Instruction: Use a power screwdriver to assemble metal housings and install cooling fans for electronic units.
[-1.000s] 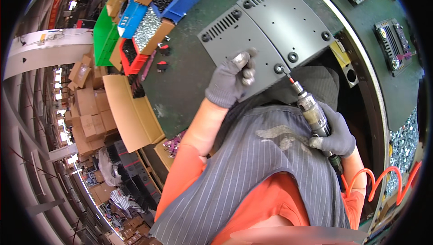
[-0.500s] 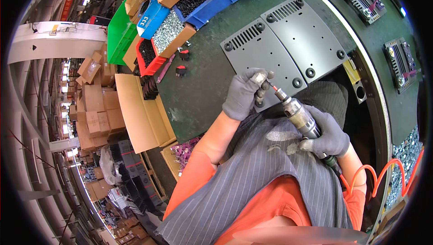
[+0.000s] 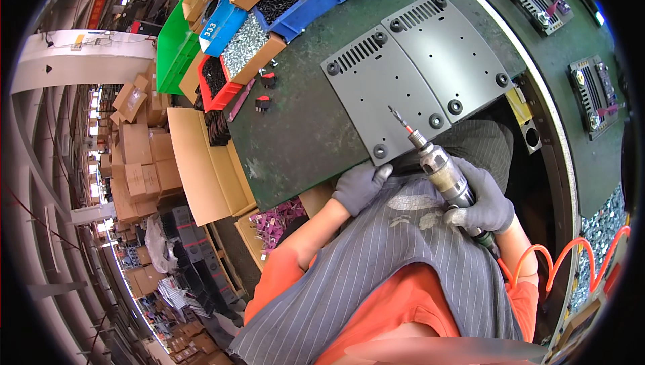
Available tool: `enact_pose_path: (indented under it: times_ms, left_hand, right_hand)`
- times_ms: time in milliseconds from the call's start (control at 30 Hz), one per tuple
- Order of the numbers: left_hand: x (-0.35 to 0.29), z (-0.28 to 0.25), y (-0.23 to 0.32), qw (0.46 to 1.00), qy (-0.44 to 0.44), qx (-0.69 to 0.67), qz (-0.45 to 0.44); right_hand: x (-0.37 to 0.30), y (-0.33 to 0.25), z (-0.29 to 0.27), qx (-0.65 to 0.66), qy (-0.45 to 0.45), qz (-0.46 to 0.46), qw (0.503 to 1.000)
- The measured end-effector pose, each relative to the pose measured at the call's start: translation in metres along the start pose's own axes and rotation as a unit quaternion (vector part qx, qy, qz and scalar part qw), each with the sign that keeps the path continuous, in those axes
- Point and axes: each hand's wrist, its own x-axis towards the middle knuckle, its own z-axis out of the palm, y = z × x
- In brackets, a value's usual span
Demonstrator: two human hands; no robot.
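Note:
A grey metal panel (image 3: pixel 410 73) with vent slots and black round feet lies on the dark green bench (image 3: pixel 295 130). My right hand (image 3: pixel 480 197), in a grey glove, grips a pneumatic screwdriver (image 3: pixel 440 170) whose bit points up at the panel's near part. My left hand (image 3: pixel 359 187), also gloved, rests at the panel's near corner by the bench edge, fingers curled, holding nothing that I can see.
Blue, red, green and cardboard bins (image 3: pixel 262 22) of screws and small parts line the far left of the bench. Two more black assemblies (image 3: pixel 591 93) sit on a green surface at right. An orange coiled air hose (image 3: pixel 557 264) hangs at lower right. Cardboard boxes (image 3: pixel 144 157) stack on the left.
My left hand has come off the screwdriver's tip and dropped back to the panel's near edge. The screwdriver has drawn back toward me, its bit now free.

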Motion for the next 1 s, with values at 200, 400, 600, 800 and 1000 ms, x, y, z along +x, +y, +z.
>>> enact_pose_path:
  times_ms: [200,400,600,800,1000]
  left_hand:
    - [-0.026,-0.067,0.035,0.963,0.154,0.093,0.2]
    - [-0.006,-0.176,0.083,0.907,0.22,0.234,0.273]
    - [0.034,-0.176,0.109,0.935,0.165,0.195,0.246]
    - [0.036,-0.176,0.104,0.943,0.149,0.179,0.237]
    - [0.039,-0.174,0.105,0.935,0.154,0.192,0.256]
  right_hand:
    - [-0.017,-0.003,-0.009,0.097,0.057,0.002,0.994]
    - [-0.033,-0.007,-0.016,0.141,0.18,-0.046,0.972]
    - [-0.039,-0.029,-0.018,0.139,0.065,0.046,0.987]
    - [-0.024,-0.037,-0.014,0.088,0.052,0.023,0.995]
    - [-0.022,-0.037,-0.006,0.079,0.061,0.032,0.994]
